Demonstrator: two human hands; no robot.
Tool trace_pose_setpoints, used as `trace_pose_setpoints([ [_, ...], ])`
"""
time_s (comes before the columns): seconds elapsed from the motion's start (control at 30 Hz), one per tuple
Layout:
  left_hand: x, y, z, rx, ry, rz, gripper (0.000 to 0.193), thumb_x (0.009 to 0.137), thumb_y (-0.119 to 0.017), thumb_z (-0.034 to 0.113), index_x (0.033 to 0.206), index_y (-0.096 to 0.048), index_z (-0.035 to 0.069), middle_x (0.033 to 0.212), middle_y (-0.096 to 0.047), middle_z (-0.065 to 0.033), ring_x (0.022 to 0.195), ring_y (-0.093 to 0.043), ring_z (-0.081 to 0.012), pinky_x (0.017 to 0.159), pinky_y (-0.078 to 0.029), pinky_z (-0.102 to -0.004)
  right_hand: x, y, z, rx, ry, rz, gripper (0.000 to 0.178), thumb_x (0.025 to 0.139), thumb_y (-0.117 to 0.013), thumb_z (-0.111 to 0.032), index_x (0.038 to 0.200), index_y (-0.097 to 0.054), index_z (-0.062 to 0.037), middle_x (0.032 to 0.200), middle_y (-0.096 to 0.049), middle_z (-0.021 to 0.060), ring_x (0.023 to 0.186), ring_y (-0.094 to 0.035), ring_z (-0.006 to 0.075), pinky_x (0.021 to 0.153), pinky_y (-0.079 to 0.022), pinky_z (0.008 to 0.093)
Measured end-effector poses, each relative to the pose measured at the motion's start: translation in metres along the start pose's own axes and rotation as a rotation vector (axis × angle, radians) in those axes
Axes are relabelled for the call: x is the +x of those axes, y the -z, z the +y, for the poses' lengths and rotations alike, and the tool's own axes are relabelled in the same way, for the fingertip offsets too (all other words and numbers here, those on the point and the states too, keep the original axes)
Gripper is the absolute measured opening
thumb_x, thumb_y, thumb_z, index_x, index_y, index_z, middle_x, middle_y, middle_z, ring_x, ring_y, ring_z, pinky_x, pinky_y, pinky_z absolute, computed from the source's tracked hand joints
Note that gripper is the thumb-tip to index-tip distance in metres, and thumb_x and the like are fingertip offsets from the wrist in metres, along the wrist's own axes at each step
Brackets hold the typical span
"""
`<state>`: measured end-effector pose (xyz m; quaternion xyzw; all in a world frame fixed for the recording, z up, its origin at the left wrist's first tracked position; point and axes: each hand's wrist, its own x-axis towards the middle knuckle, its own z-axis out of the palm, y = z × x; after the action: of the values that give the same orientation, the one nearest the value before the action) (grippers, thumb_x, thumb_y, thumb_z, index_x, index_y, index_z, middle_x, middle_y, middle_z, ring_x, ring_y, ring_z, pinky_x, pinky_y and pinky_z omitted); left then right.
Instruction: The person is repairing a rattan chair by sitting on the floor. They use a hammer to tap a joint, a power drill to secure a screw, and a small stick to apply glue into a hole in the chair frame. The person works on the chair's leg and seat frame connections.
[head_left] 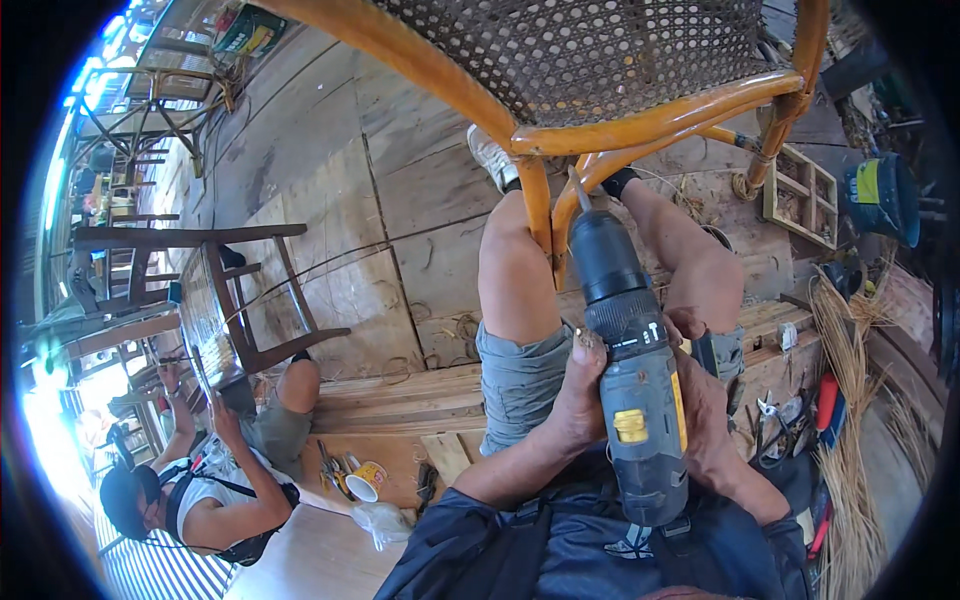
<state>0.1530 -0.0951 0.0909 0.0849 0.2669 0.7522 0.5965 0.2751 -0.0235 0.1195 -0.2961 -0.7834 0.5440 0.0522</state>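
A cordless drill (630,330) with a black chuck and yellow accents points away from me between my knees. My left hand (577,395) is closed against its left side, thumb up along the body. Around its right side wraps my right hand (703,405); the drill's body hides most of the fingers of both hands. The thin drill bit (581,190) reaches up beside the rattan chair (650,115), near a front corner where leg and seat rail meet. Whether the tip touches the chair I cannot tell. The chair has a glossy orange-brown frame and a woven cane panel.
A co-worker (225,485) sits at the left, hands on a dark wooden chair frame (225,290). Near them lie hand tools and a yellow-white cup (366,481). At right are a dark bucket (882,200), a small wooden frame (802,196), pliers (768,412) and cane strands (845,430).
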Motion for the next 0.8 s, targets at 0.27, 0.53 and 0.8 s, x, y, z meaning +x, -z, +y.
trace_pose_setpoints([
  [0.27,0.002,0.011,0.017,-0.122,0.056,0.075,0.090,0.077,-0.023,0.078,0.102,-0.053,-0.004,0.103,-0.054,-0.0177,0.110,-0.046,-0.0329,0.104,-0.026,-0.0474,0.015,-0.014,-0.024,-0.073,-0.087,-0.005,0.075,0.068,-0.073,-0.024,0.130,-0.038,-0.0021,0.103,-0.060,0.0212,0.089,-0.061,0.0381,0.074,-0.050,0.0420],
  [0.53,0.001,0.037,0.012,-0.353,0.019,-0.007,0.085,0.080,-0.046,0.057,0.141,-0.022,0.003,0.114,-0.056,-0.0196,0.109,-0.055,-0.0308,0.102,-0.039,-0.0430,0.027,-0.019,-0.043,-0.156,-0.164,-0.062,0.092,0.065,-0.074,-0.024,0.139,-0.022,-0.0052,0.116,-0.054,0.0203,0.086,-0.062,0.0386,0.072,-0.051,0.0431],
  [0.8,0.008,0.040,0.019,-0.289,0.034,-0.084,0.084,0.082,-0.042,0.061,0.139,-0.022,0.003,0.116,-0.054,-0.0197,0.108,-0.056,-0.0314,0.099,-0.043,-0.0444,0.027,-0.024,-0.044,-0.102,-0.263,-0.072,0.098,0.065,-0.074,-0.023,0.142,-0.016,-0.0058,0.124,-0.048,0.0224,0.088,-0.062,0.0386,0.074,-0.051,0.0419],
])
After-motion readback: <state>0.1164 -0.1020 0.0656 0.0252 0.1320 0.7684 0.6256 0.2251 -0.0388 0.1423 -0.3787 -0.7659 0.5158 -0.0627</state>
